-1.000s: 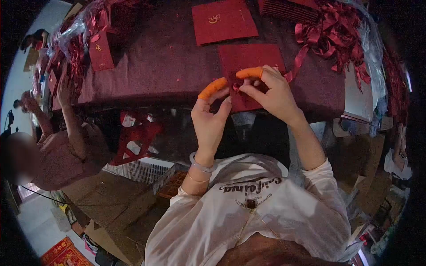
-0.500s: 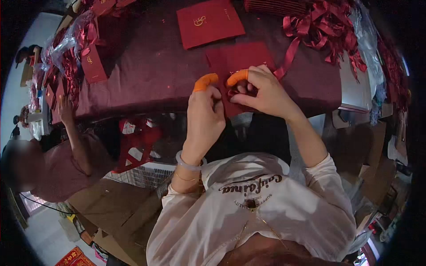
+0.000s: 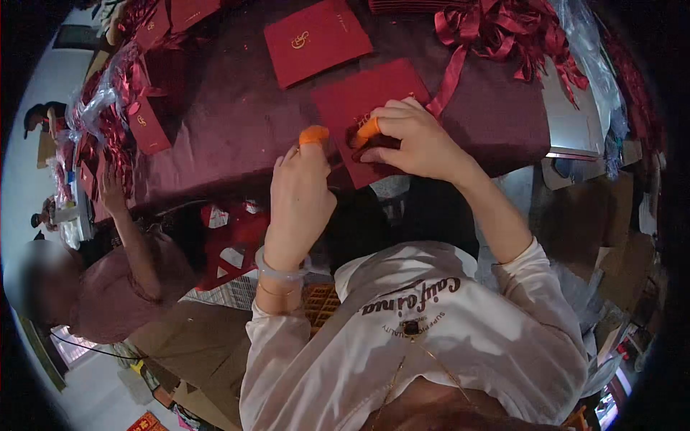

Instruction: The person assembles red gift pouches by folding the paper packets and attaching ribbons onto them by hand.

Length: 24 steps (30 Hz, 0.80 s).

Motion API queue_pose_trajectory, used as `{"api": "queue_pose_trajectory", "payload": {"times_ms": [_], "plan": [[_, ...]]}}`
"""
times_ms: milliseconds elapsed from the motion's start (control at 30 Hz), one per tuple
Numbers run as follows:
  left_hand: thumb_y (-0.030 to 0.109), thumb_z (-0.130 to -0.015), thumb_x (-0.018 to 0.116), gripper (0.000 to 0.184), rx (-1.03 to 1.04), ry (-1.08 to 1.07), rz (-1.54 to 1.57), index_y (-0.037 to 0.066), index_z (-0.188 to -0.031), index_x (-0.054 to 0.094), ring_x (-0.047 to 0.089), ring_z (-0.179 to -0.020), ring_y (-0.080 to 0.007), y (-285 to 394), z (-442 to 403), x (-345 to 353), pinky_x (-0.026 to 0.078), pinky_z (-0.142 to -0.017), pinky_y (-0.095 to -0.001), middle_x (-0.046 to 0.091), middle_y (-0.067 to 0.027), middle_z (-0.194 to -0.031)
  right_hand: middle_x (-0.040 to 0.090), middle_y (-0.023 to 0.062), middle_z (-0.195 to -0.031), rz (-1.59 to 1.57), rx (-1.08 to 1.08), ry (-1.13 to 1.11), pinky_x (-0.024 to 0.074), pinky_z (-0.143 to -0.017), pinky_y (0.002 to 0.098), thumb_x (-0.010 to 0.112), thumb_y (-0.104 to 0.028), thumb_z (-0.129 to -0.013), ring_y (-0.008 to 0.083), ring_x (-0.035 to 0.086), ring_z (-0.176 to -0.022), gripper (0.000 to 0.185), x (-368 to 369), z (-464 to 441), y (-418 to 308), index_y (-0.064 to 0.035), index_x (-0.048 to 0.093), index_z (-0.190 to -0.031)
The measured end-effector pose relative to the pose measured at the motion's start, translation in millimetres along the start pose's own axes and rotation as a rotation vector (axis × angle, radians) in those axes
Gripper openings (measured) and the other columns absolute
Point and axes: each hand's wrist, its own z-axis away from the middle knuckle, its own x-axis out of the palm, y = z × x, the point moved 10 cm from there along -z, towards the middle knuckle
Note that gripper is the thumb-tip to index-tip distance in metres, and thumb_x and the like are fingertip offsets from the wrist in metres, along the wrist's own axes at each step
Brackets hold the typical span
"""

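The flat red paper piece with gold lettering (image 3: 352,95) lies in front of you at the near edge of the worktop (image 3: 215,129), partly covered by your right hand (image 3: 413,140). That hand's finger and thumb look curled around a dark red, glossy ribbon loop (image 3: 351,137) over the paper. Your left hand (image 3: 302,190) is bent just beside the paper's left edge; whether it grips anything, you cannot tell from here. An orange, ribbed-looking finger cover (image 3: 314,135) sheathes its forefinger.

The step in hand seems to be working the ribbon at the paper; the next move calls for a light, steady pinch, since satin probably slips and card may crease.

Farther out, a stiff red rectangular piece with a gold emblem (image 3: 318,43) lies flat, and a tangled heap of shiny red ribbon (image 3: 496,32) spills across the wine-coloured, softly wrinkled cloth.
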Motion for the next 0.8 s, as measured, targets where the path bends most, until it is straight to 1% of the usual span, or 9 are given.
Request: {"api": "queue_pose_trajectory", "payload": {"times_ms": [133,233,333,367,400,467,567,667,800], "plan": [[-0.009,-0.071,0.058,0.022,-0.047,-0.080,0.397,-0.001,-0.086,0.045,0.055,-0.072,-0.0326,-31.8,17.9,1.4,0.044,-0.065,-0.0364,0.055,-0.0144,-0.074,0.058,0.0029,-0.086,-0.058,-0.010,0.020,0.0362,-0.081,0.0339,0.070,-0.030,-0.072,0.0215,0.052,-0.085,0.029,-1.1,-0.6,-3.6,-0.0110,0.064,-0.093],[-0.008,-0.077,0.060,0.017,-0.271,0.003,0.854,-0.002,-0.086,0.047,0.051,-0.068,-0.0158,-80.6,44.0,12.5,0.042,-0.062,-0.0275,0.051,-0.0060,-0.071,0.058,0.0017,-0.084,-0.060,0.019,0.044,0.0357,-0.081,0.0335,0.068,-0.029,-0.075,0.0208,0.052,-0.084,0.026,-1.0,0.9,-0.5,-0.0123,0.065,-0.095],[-0.008,-0.080,0.056,0.013,-0.501,0.067,1.098,-0.003,-0.090,0.049,0.050,-0.070,-0.0124,-111.6,70.2,30.7,0.043,-0.066,-0.0264,0.048,-0.0034,-0.071,0.058,0.0013,-0.085,-0.052,-0.006,0.009,0.0362,-0.082,0.0337,0.067,-0.024,-0.077,0.0198,0.053,-0.084,0.023,1.2,0.6,-3.0,-0.0110,0.064,-0.096],[-0.007,-0.084,0.052,0.013,-0.367,-0.055,0.666,-0.003,-0.096,0.050,0.051,-0.075,-0.0124,-126.7,79.4,37.4,0.044,-0.072,-0.0247,0.054,-0.0051,-0.081,0.058,0.0013,-0.085,-0.046,-0.001,0.009,0.0362,-0.082,0.0337,0.067,-0.024,-0.077,0.0198,0.053,-0.084,0.023,2.5,0.5,-2.6,-0.0110,0.064,-0.096],[-0.007,-0.084,0.052,0.013,-0.365,-0.056,0.674,-0.003,-0.096,0.050,0.051,-0.075,-0.0124,-118.6,76.9,35.4,0.044,-0.072,-0.0247,0.054,-0.0051,-0.081,0.059,0.0020,-0.086,-0.073,-0.050,0.107,0.0366,-0.082,0.0340,0.067,-0.021,-0.077,0.0200,0.053,-0.085,0.023,-5.5,1.4,-7.0,-0.0102,0.064,-0.096],[-0.003,-0.087,0.051,0.017,-0.336,0.104,0.626,-0.001,-0.104,0.051,0.053,-0.080,-0.0120,-90.5,67.2,7.5,0.044,-0.073,-0.0234,0.060,-0.0069,-0.092,0.060,0.0047,-0.087,-0.063,-0.154,0.311,0.0407,-0.078,0.0343,0.069,-0.013,-0.074,0.0214,0.055,-0.085,0.022,-29.6,6.9,-20.7,-0.0084,0.064,-0.095],[0.001,-0.087,0.053,0.028,-0.395,0.520,0.484,0.000,-0.115,0.052,0.056,-0.085,-0.0133,-85.7,72.8,-22.3,0.043,-0.069,-0.0247,0.062,-0.0099,-0.095,0.060,0.0071,-0.082,0.309,0.046,0.575,0.0454,-0.061,0.0316,0.070,-0.017,-0.074,0.0239,0.058,-0.073,0.021,-76.0,26.4,-14.2,-0.0083,0.065,-0.093],[0.006,-0.084,0.060,0.030,-0.384,0.580,0.337,0.000,-0.113,0.056,0.056,-0.076,-0.0137,-57.6,57.9,-31.1,0.043,-0.066,-0.0245,0.062,-0.0086,-0.090,0.060,0.0093,-0.070,0.461,0.580,0.506,0.0479,-0.058,0.0408,0.059,-0.044,-0.082,0.0310,0.061,-0.067,0.036,-101.7,39.5,36.2,-0.0107,0.060,-0.098],[0.012,-0.082,0.066,0.040,-0.337,0.523,0.636,-0.002,-0.117,0.052,0.056,-0.071,-0.0154,-29.3,17.9,-2.3,0.045,-0.063,-0.0266,0.060,-0.0096,-0.081,0.060,0.0097,-0.076,0.633,0.645,0.365,0.0474,-0.059,0.0430,0.059,-0.042,-0.082,0.0319,0.061,-0.070,0.035,-92.5,38.7,70.0,-0.0096,0.057,-0.096]]}}
